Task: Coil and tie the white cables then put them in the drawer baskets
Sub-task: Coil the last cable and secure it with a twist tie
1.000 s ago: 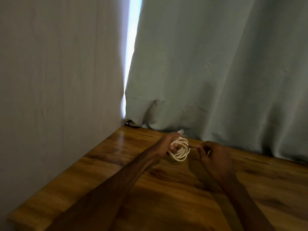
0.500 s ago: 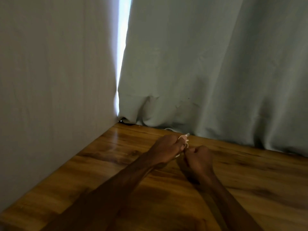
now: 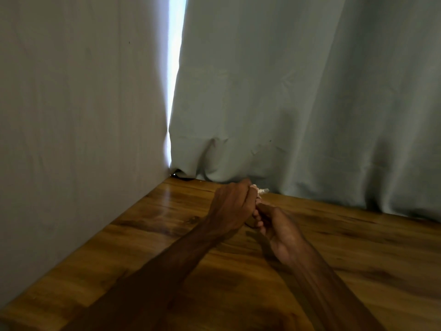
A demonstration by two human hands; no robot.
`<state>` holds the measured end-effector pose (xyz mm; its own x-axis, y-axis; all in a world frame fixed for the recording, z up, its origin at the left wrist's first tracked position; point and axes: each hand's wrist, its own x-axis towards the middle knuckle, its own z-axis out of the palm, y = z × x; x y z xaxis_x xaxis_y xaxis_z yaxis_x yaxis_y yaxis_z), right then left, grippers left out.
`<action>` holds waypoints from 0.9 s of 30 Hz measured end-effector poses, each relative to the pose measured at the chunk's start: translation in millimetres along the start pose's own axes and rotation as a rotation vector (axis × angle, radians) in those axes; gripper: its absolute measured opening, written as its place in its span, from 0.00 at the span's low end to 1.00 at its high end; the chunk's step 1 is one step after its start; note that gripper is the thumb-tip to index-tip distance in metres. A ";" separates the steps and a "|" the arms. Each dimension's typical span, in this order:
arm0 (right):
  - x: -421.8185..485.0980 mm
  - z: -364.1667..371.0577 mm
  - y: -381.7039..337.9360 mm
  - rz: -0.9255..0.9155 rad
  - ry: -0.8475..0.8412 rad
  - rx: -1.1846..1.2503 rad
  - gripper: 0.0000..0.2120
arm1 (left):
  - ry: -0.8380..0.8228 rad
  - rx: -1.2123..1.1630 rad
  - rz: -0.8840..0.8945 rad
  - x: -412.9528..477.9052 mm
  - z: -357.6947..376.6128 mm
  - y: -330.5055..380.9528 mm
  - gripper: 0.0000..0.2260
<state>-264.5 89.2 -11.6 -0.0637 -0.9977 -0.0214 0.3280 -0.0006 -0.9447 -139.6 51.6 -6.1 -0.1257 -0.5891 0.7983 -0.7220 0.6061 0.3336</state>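
Obs., left to right.

Far left: plain pale wall point(image 3: 71, 115). Beside it, a narrow bright gap point(image 3: 175, 68) of daylight, then a grey-green curtain point(image 3: 310, 91) that hangs down to the back edge of the wooden bench point(image 3: 358, 247).

Left hand point(image 3: 232, 206): raised just above the bench near the curtain hem, back of the hand toward the camera. Its fingers point(image 3: 248, 197) are curled tight into a fist round the white cable point(image 3: 261, 191). Only a small pale tuft of cable shows, poking out at the top right of the fist. The rest of the bundle is hidden inside the grip.

Right hand point(image 3: 280, 231): touches the left at the knuckles, fingers curled inward. Whether they pinch a cable end or a tie cannot be told, as the contact point is covered.

Judgement: the step in hand looks like tying off the bundle. No drawer baskets in view, so stowing is not yet done.

Risks from here:
- Loops spring open if the left fist slackens before the tie is cinched. The coil is held by grip alone, as far as can be judged.
- The free end slips from the right hand, since it is short and worked by feel.
- An over-tight pull kinks the cable at the knot.
- The curtain hem sits just behind the hands and could snag the protruding end.
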 end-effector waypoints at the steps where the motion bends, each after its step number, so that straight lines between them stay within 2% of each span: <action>1: -0.1 0.6 1.4 0.005 -0.015 0.009 0.08 | -0.013 -0.004 -0.004 -0.4 -0.8 0.6 0.16; 6: -3.0 4.7 2.9 0.002 -0.056 0.087 0.08 | -0.026 -0.059 0.019 0.0 -3.6 2.3 0.16; 11: -5.2 7.8 10.0 0.012 -0.001 0.019 0.09 | -0.033 -0.013 0.079 0.2 -2.1 -3.1 0.15; 14: -4.3 7.9 10.4 0.053 0.000 0.091 0.07 | -0.046 0.007 0.104 -0.2 -2.6 -4.9 0.14; 20: -6.5 13.0 9.5 0.094 -0.084 0.237 0.08 | -0.160 -0.050 0.042 5.2 -7.1 -5.3 0.18; 23: -9.6 15.9 9.8 0.109 -0.138 0.304 0.09 | -0.189 -0.113 -0.014 4.3 -5.8 -9.3 0.16; 27: -7.6 16.5 10.2 0.146 -0.095 0.433 0.08 | -0.201 -0.119 -0.025 4.3 1.8 -10.5 0.17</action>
<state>-245.2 95.7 -15.6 0.0920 -0.9912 -0.0950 0.6916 0.1322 -0.7100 -133.8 41.7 -7.1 -0.2504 -0.6922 0.6768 -0.6431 0.6415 0.4182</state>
